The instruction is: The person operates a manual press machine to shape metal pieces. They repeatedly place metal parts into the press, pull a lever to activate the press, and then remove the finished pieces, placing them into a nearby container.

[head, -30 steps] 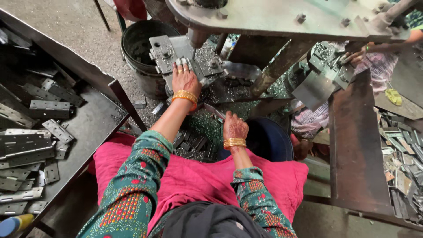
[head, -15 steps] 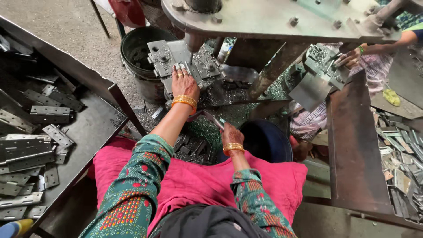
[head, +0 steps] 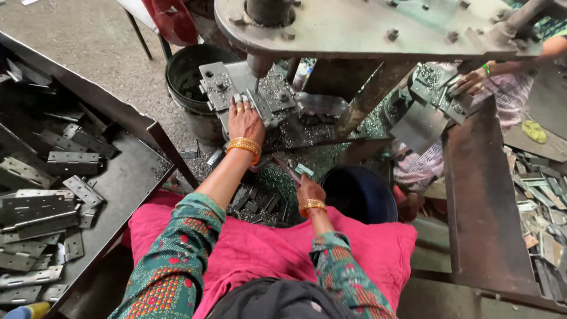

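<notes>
The big press frame point(head: 366, 26) fills the top of your view, its grey plate overhanging the die bed point(head: 248, 94) where you work. To your left, a long black metal tray point(head: 127, 159) holds a heap of flat steel hinge plates point(head: 74, 159), well apart from the die. Beyond the die stands a dark bucket point(head: 189, 74), and near your right knee a dark blue round tub point(head: 360, 192). Your left hand point(head: 245, 121) lies flat and spread on the die bed, fingers pressing on a small metal piece there; whether it grips anything underneath, you cannot tell from here. Your right hand point(head: 310, 189) is low, over the scrap pieces point(head: 260, 204) on the floor, closed around a thin rod-like handle point(head: 283, 168). Another person's hand point(head: 469, 82) works at a second die to the right. The hinge blank under your left fingers is likely stiff, light, oily and sharp-edged; take it by the flat faces, away from the punched edges.
</notes>
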